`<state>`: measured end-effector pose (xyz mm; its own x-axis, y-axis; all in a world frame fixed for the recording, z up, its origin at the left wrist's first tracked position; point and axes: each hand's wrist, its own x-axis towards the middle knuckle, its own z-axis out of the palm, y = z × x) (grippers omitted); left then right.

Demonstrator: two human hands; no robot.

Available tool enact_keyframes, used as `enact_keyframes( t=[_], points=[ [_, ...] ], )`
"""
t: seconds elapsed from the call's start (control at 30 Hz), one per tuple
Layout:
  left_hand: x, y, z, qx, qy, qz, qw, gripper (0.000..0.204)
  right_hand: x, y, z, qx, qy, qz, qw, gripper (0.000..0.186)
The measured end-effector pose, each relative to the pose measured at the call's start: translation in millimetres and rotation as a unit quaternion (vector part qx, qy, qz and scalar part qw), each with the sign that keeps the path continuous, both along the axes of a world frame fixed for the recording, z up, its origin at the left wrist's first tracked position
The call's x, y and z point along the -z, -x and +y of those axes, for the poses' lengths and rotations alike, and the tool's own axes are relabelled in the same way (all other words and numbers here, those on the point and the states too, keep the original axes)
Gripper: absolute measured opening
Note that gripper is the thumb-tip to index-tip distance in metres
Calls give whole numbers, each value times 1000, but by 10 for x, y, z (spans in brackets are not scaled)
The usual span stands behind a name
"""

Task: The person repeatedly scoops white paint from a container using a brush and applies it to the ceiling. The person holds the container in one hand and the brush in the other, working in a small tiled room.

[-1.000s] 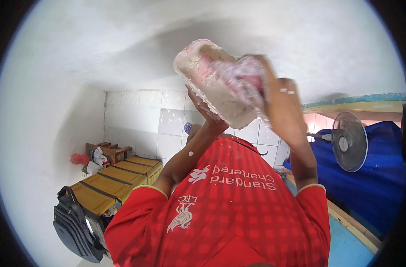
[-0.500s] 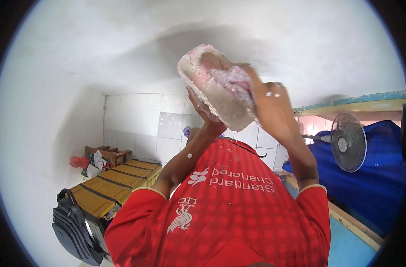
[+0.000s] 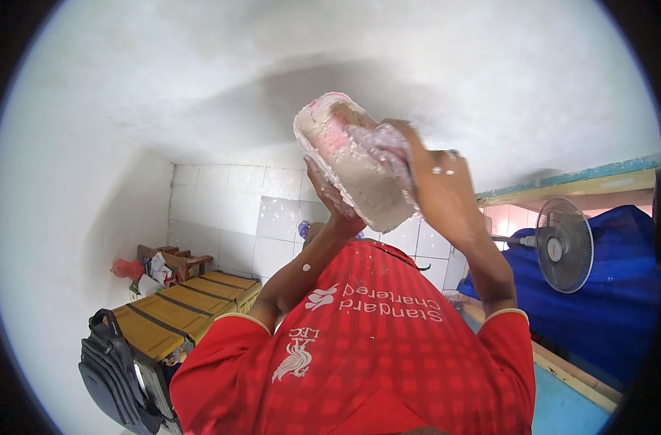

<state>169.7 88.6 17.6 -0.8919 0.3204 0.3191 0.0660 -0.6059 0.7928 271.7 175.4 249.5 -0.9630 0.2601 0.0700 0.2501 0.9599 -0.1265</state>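
Note:
My left hand (image 3: 332,199) grips a white, pink-stained oblong object (image 3: 374,203) with a raised, crumbly rim from its lower left side, holding it up in front of me above my chest. My right hand (image 3: 446,196) has its fingers closed round a crumpled whitish-pink wad (image 3: 388,145), apparently cloth or plastic, pressed against the object's hollowed face and slightly blurred by motion. White flecks mark both my hands and my left forearm.
Yellow stacked cases (image 3: 175,312) and a black backpack (image 3: 113,370) are at lower left, with a wooden item (image 3: 200,264) and a red bag (image 3: 127,268) behind. To the right are a fan (image 3: 562,243), blue fabric (image 3: 620,290) and a painted ledge (image 3: 577,183). White wall tiles (image 3: 272,250) show behind.
Both my hands, with the white object and the wad, have shifted down in the picture over the last second. The wad remains on the object's inner face.

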Motion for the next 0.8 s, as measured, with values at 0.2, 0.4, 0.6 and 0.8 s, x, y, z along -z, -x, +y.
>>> enact_keyframes(
  t=[0.2, 0.4, 0.6, 0.8],
  points=[
    [-140, -4, 13, -49, 88, 124, 987, 98, 147, 110, 9, -28, 1, 35, 999, 61],
    [-213, -46, -21, 59, 16, -55, 997, 92, 216, 98, 31, -58, -9, 92, 994, 61],
    [-337, 12, -21, 163, -173, -227, 944, 86, 47, -47, -110, -15, 61, 42, 997, 67],
    [-317, -16, 89, -68, -23, 142, 987, 77, -116, -40, -129, 1, 78, 69, 995, 65]
  ],
)
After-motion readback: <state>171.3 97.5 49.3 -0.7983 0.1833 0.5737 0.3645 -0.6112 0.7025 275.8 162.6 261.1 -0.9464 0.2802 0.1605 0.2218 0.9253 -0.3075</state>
